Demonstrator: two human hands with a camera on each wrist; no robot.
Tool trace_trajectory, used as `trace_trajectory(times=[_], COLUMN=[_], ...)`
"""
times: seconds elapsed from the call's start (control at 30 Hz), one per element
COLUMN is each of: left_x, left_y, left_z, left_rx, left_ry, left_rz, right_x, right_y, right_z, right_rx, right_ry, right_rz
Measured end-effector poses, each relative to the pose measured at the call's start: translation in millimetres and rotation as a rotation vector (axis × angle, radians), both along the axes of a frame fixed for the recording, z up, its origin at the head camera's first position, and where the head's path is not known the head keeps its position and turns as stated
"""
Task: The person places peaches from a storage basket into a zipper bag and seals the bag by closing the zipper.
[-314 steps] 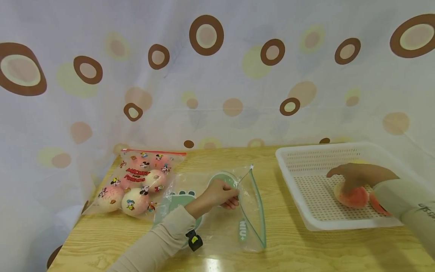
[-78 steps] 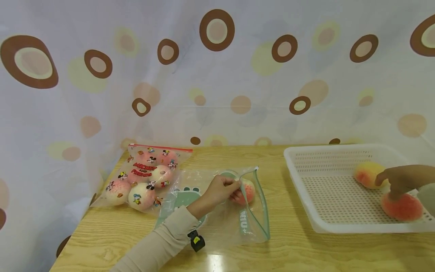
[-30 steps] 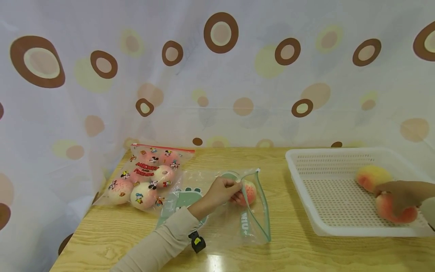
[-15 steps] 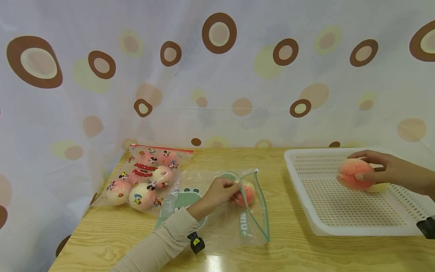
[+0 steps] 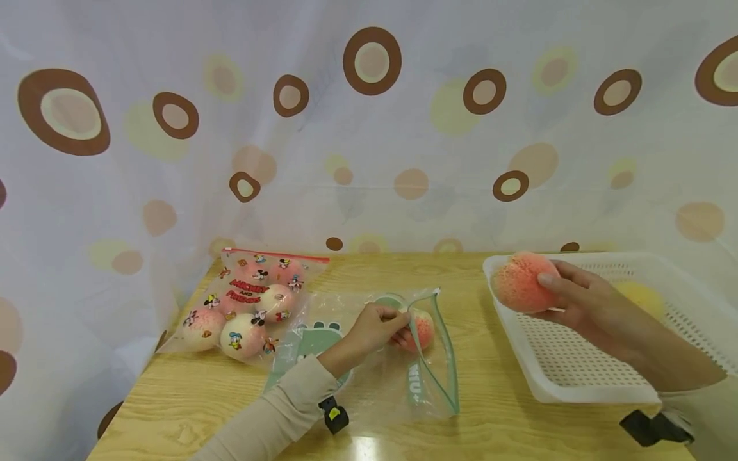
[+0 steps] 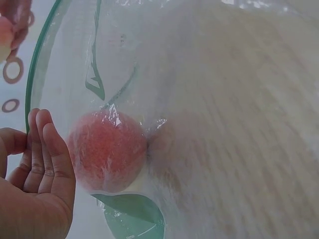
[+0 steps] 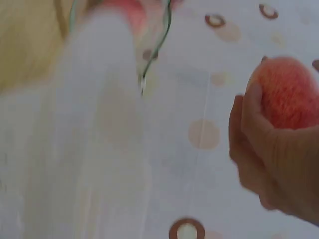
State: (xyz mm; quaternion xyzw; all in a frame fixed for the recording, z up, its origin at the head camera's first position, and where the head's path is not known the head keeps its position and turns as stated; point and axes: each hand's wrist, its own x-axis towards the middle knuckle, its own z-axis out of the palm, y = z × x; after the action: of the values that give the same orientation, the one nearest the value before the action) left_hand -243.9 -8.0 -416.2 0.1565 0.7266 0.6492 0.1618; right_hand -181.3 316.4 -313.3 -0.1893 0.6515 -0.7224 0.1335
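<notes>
My left hand (image 5: 369,333) pinches the upper layer of a clear zip bag (image 5: 369,400) at its green-edged mouth, which gapes toward the right. One pink peach (image 5: 425,331) lies inside near the opening, beside my fingers; in the left wrist view this peach (image 6: 109,152) shows through the plastic. My right hand (image 5: 596,310) grips another pink peach (image 5: 523,282) between thumb and fingers, raised over the left rim of a white basket (image 5: 521,368). In the right wrist view the held peach (image 7: 286,94) is partly cut off by the frame edge.
A yellowish peach (image 5: 642,299) sits in the basket, partly hidden behind my right hand. On the left lies a cartoon-printed bag (image 5: 245,304) with a red zip, filled with several peaches. A spotted cloth (image 5: 403,141) hangs behind the wooden table (image 5: 478,422).
My right hand has taken a peach from the basket, lifted it and brought it left. Earlier, a first peach came to be inside the green-edged bag. My left hand keeps its pinch.
</notes>
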Motion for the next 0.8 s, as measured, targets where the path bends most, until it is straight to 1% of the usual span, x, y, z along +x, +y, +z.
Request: trace_trajectory(times=[0.1, 0.13, 0.2, 0.27, 0.37, 0.47, 0.53, 0.63, 0.7, 0.8], left_x=[0.1, 0.0, -0.3, -0.7, -0.9, -0.8, -0.5, 0.4, 1.3, 2.4], left_y=[0, 0, 0, -1, -1, 0, 0, 0, 0, 0], left_z=[0.1, 0.4, 1.0, 1.4, 1.7, 1.3, 1.1, 0.9, 1.3, 2.4], left_rx=[0.001, 0.002, 0.000, -0.004, -0.007, -0.005, 0.000, 0.005, 0.005, -0.002], left_ry=[0.013, 0.014, 0.020, 0.021, 0.020, 0.016, 0.016, 0.019, 0.022, 0.029], left_rz=[0.001, 0.002, 0.003, 0.002, 0.001, 0.003, 0.001, -0.006, -0.011, -0.018], right_x=[11.4, 15.1, 21.9, 27.1, 31.1, 32.8, 33.1, 32.4, 31.9, 31.3], right_y=[-33, -43, -61, -76, -93, -105, -109, -114, -115, -117], right_z=[-8.0, -11.7, -20.5, -31.7, -51.3, -70.6, -81.1, -91.9, -95.9, -100.1], right_rx=[-0.092, -0.092, -0.055, 0.004, 0.059, 0.091, 0.101, 0.104, 0.105, 0.126], right_ry=[-0.178, -0.217, -0.268, -0.296, -0.338, -0.381, -0.391, -0.398, -0.391, -0.377], right_rz=[-0.061, -0.089, -0.150, -0.189, -0.223, -0.245, -0.264, -0.287, -0.296, -0.283])
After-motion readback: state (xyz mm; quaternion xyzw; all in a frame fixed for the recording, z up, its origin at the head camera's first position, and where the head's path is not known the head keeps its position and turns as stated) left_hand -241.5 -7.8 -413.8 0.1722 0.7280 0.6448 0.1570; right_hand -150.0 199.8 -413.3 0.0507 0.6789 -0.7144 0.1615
